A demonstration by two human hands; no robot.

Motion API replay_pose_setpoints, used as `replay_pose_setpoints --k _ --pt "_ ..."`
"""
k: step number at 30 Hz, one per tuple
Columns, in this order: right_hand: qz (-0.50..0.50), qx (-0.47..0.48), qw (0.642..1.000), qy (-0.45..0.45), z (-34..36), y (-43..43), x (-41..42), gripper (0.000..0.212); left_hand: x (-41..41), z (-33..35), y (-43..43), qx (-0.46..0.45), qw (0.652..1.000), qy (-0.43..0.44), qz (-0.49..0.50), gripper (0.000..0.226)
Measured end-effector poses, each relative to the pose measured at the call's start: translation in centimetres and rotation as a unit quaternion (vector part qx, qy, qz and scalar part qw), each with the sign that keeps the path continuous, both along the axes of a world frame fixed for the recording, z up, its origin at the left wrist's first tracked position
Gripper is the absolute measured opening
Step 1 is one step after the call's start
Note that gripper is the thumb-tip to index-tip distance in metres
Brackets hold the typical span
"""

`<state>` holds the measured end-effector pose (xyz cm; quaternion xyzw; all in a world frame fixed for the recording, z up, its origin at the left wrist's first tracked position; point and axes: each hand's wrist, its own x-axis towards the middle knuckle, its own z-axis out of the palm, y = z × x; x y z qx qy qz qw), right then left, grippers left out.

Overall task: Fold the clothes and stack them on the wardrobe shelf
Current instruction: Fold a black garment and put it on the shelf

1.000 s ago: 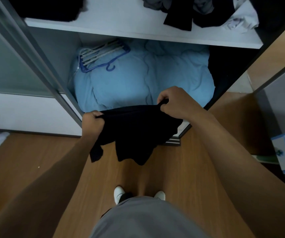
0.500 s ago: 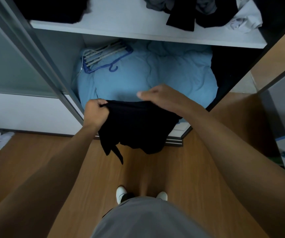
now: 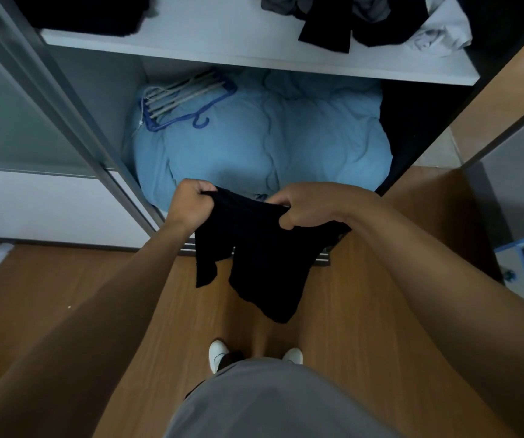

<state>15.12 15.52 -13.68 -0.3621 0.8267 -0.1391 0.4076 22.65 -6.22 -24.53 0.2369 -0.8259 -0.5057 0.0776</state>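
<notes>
Closest to you is your grey top [image 3: 270, 403], and past its hem the toes of your white shoes [image 3: 217, 352] stand on the wooden floor [image 3: 349, 311]. Above the floor, both your hands hold the black garment [image 3: 260, 257] in the air in front of the open wardrobe. Your left hand [image 3: 191, 205] has its fingers clenched round one upper corner. Your right hand [image 3: 311, 203] pinches the top edge between thumb and curled fingers. The cloth hangs below in two uneven flaps and touches nothing else.

Beyond your hands, a pale blue duvet [image 3: 270, 137] fills the bottom of the wardrobe, with a bundle of hangers [image 3: 185, 96] lying on its far left part. Higher up is the white shelf [image 3: 222, 30]. A dark pile [image 3: 87, 11] sits at its left end and a loose heap of clothes [image 3: 365, 20] at its right.
</notes>
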Motion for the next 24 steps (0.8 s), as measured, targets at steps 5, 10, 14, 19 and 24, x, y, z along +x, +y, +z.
replay_pose_setpoints --k 5,10,14,19,24 --pt "-0.047 0.016 0.996 -0.073 -0.1 0.5 0.5 0.016 -0.6 0.9 1.0 0.022 0.999 0.033 -0.024 0.054" --pt "-0.033 -0.01 0.993 -0.117 0.2 0.3 0.4 0.036 -0.8 0.6 1.8 0.045 0.996 0.034 -0.071 0.038" --pt "-0.034 -0.065 0.993 -0.092 -0.1 -0.1 0.4 0.033 -0.6 0.1 3.1 0.061 0.99 0.016 -0.13 0.033" --pt "-0.087 -0.13 0.98 -0.122 -1.2 0.0 0.5 0.045 -0.2 -0.6 4.8 0.112 0.988 -0.024 -0.105 0.033" --pt "-0.138 -0.169 0.964 -0.154 -1.8 0.6 -0.3 0.053 1.0 -0.8 5.7 0.222 0.97 -0.055 -0.081 0.032"
